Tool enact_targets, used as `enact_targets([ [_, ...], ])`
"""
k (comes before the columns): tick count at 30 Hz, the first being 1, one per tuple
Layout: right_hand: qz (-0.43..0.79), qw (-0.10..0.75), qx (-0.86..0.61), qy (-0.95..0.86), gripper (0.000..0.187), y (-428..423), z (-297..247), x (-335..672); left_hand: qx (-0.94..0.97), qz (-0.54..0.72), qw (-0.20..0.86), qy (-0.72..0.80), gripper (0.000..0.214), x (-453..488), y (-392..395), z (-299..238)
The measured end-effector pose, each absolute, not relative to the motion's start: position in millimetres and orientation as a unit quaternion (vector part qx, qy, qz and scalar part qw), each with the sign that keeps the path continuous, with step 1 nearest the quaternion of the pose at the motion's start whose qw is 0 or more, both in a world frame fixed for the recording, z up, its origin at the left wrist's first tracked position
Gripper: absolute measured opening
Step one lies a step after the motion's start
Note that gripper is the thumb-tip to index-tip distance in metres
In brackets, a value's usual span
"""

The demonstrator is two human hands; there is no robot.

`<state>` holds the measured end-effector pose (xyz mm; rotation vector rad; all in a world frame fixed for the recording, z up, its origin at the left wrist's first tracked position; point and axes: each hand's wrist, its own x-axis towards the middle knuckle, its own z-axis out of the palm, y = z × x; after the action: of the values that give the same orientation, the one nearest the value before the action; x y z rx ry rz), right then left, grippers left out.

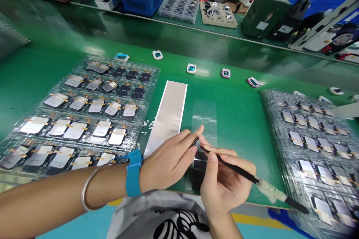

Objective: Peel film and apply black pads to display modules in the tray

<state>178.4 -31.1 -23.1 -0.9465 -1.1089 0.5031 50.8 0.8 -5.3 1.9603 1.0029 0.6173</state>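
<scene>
My right hand (227, 179) grips black tweezers (238, 170) like a pen, with tape wrapped near their rear end. Their tip meets the fingertips of my left hand (174, 153). The left fingers are pressed together, and whatever lies between them is too small or hidden to make out. Beneath both hands is a clear film strip (205, 114) with dark pieces (201, 162) on its near part, partly covered by the hands. A long beige strip with white edges (170, 106) lies beside my left hand. A blue wrist strap (134, 173) is around my left wrist.
On the left, a clear tray (153, 82) holds several small screen modules; a stack of similar trays (270, 119) stands right. Small watch-like frames (191, 68) form a row behind. White scraps (146, 123) lie by the beige strip. A raised shelf carries a blue box (134, 0).
</scene>
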Motion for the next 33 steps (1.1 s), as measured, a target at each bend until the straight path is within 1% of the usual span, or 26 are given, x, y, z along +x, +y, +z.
enact_targets([
  [22,0.218,0.710,-0.424,-0.519,0.029,-31.3,-27.2,180.8,0.789,0.238,0.400,0.402,0.049,49.4,1.5,-6.3],
  [25,0.232,0.701,-0.418,-0.529,0.030,-32.1,-28.6,181.1,0.786,0.242,0.403,0.402,0.049,49.2,0.8,-7.3],
  [33,0.223,0.709,-0.422,-0.519,0.027,-30.6,-27.3,182.3,0.797,0.243,0.386,0.396,0.047,48.0,1.5,-8.8],
])
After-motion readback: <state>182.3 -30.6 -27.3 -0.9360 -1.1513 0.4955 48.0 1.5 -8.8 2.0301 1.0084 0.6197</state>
